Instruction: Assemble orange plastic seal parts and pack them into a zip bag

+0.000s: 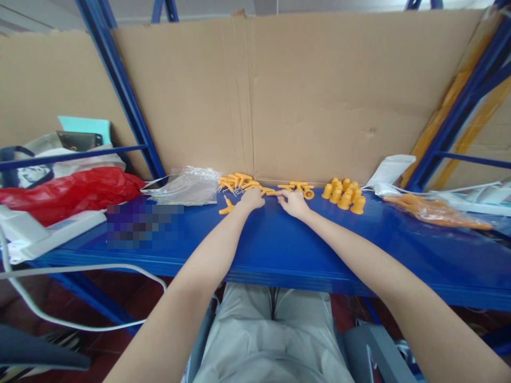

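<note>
Orange T-handled pcs (241,177) w/ metal ends lie piled by L hand (252,198), its fingers curled at pile's edge; can't tell if it grips one. R hand (294,204) has bent fingers by R end of an orange pc (271,193) btwn the hands; grip unclear too. More orange handles (297,184) just behind R hand. Orange cups (345,196) grouped to R on blue tabletop (279,244); clear bag (187,191) L of pile, bagged orange pcs (435,208) far R.

One head camera looks forward and down over the bench (287,250)
</note>
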Demonstrator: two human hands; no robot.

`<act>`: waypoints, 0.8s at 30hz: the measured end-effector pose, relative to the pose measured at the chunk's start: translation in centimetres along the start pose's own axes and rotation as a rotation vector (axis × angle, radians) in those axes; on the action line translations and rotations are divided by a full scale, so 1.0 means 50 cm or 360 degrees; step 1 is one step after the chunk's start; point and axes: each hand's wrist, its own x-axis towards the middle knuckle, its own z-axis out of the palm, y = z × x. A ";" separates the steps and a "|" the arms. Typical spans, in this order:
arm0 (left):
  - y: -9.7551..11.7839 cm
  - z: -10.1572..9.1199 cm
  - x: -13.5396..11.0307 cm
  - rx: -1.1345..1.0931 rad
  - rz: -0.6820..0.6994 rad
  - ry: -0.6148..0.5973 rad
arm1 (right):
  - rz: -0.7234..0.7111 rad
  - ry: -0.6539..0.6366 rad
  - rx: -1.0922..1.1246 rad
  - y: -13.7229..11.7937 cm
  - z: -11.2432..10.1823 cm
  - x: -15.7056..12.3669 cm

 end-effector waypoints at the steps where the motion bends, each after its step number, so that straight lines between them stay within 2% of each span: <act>1: -0.005 0.001 0.003 -0.0020 0.0028 -0.0015 | -0.0006 -0.0005 -0.0006 0.001 0.000 0.000; 8: -0.024 0.003 0.009 -0.0255 0.0139 0.0042 | -0.0033 -0.0041 -0.0017 0.002 0.003 0.000; 12: -0.022 -0.005 0.002 -0.0104 0.0085 0.0242 | -0.0040 -0.0040 -0.0009 0.004 0.006 0.002; 13: -0.020 -0.008 -0.001 -0.0033 0.0044 0.0243 | -0.0044 -0.0040 -0.0003 0.004 0.007 0.002; 18: -0.003 -0.020 -0.016 0.0251 -0.0079 -0.0128 | -0.0042 -0.0036 0.0025 0.005 0.007 0.002; 24: 0.003 -0.016 -0.011 0.0254 -0.0068 -0.0156 | -0.0050 0.0002 0.0054 0.007 0.010 0.002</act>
